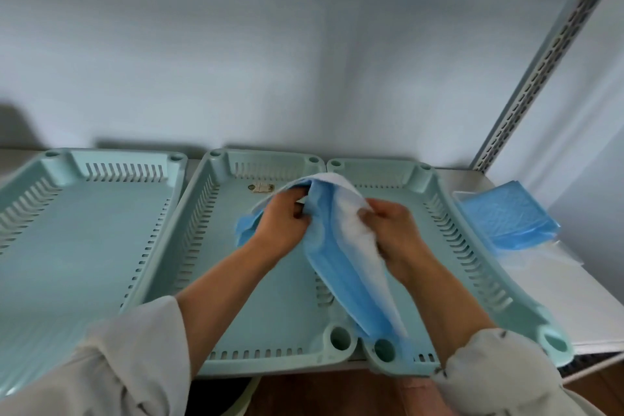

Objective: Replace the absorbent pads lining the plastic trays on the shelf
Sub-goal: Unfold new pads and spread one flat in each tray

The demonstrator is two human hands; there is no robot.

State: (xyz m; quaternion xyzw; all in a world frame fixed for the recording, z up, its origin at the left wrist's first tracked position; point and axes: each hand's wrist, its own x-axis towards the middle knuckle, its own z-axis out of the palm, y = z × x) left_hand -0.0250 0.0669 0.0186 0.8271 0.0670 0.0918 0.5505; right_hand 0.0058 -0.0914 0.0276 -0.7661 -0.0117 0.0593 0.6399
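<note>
Our left hand [285, 218] has its fingers curled round one end of a blue-and-white pad [341, 246], and our right hand [393, 230] pinches a bunch of the same pad from the other side. Between the two hands the pad is gathered up and lifted, its white face showing on the right and its blue backing on the left. The long loose end trails down over the near rims where the middle tray [216, 240] and the right tray [472, 246] meet. A fold of blue also hangs behind our left wrist, over the floor of the middle tray.

Moving outward, three pale green trays sit side by side on the shelf [547, 297]. The left tray [67, 240] shows a bare floor with no lining. The middle tray also looks bare apart from a small label near its far wall. What we can see of the right tray's floor is bare too.

To the right of the trays, a stack of folded blue pads [506, 216] lies on the shelf, partly on clear wrapping.

We cannot tell whether the pad in hand is an old one being removed or a fresh one being unfolded. Either way, we judge the job far from done: no tray visibly holds a flat lining yet, so all three seem left to line.
</note>
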